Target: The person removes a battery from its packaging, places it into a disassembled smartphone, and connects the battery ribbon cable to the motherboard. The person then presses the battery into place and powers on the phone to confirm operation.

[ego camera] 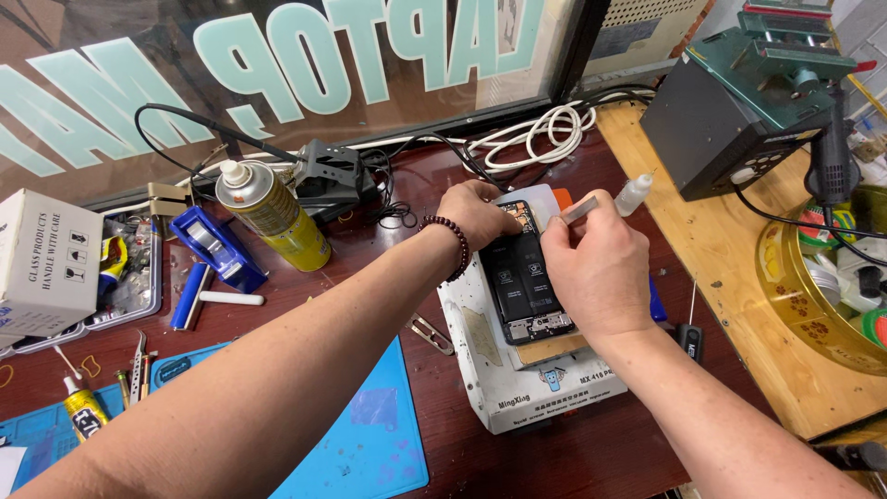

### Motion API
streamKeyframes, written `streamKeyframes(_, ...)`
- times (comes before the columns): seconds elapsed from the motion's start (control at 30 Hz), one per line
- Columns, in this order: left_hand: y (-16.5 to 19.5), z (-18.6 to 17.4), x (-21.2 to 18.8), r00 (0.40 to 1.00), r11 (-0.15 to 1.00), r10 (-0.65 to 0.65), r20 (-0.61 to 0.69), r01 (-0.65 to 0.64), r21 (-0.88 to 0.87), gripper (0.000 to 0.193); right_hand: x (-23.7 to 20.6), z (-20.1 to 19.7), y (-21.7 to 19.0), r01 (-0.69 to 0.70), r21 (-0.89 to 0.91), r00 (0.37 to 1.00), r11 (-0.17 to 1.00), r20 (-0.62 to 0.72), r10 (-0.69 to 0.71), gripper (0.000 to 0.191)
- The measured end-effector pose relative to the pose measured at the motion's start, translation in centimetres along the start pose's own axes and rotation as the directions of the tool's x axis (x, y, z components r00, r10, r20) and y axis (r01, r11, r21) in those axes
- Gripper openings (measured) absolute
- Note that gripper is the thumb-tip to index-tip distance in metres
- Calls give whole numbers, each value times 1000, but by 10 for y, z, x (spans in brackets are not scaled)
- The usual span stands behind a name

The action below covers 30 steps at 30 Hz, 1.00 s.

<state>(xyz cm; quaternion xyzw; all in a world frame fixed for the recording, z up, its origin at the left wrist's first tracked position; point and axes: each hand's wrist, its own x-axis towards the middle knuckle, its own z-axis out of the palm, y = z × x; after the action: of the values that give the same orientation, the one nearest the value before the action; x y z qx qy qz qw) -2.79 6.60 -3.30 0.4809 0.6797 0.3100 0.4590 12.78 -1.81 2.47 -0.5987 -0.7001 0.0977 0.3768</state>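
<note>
Opened phone (528,277) lying on white heating pad (517,370) on table (591,453), left hand (476,211) fingers pressing its top edge, right hand (596,268) fingers pinching thin metal blade (580,209), clear tray (139,286) holding small parts.

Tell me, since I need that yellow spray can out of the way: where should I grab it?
Grip the yellow spray can around its mid body, coming from above: it lies tilted, cap toward the window, with its rounded flank exposed and the blue tape dispenser close beside it.

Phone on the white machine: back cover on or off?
Off. The phone lies with its black battery and circuit boards exposed on the white machine, under both hands.
</note>
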Motion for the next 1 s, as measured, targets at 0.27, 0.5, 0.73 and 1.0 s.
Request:
streamKeyframes(0.27, 2, -1, -5, 1000, 1000, 2, -7, -2, 2, 72, 6, -4, -9, -101, -136, 986, 986, 115, 117, 17)
streamKeyframes(0.5, 0, 1, -3, 1000, 1000, -11, -5, 11, -1, 71, 6, -10, -3, -197, 65, 967, 978, 178, 183, 14)
streamKeyframes(0.73, -2, 2, 1, 1000, 1000, 0, -18, 0, 25, 70, 12, -13, 7, -384, 319, 904, 867, 322, 282, 12)
streamKeyframes(1.0, 4, 1, -4, 1000, 999, -13, -13, 13, 37, 71, 16, -17, 8, -403, 281, 879, 871, 383, 283, 13)
